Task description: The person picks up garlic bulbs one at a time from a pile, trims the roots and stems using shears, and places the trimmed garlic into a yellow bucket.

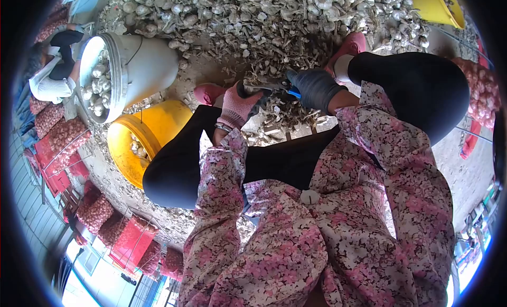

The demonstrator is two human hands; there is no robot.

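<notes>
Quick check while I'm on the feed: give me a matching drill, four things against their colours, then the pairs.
Things:
1. left hand glove
2. right hand glove
3. bucket tipped on its side, garlic inside
4. bucket next to the left knee

Colours:
A. yellow
B. dark grey
C. white
D. pink

Pairs: 1-D, 2-B, 3-C, 4-A
</notes>
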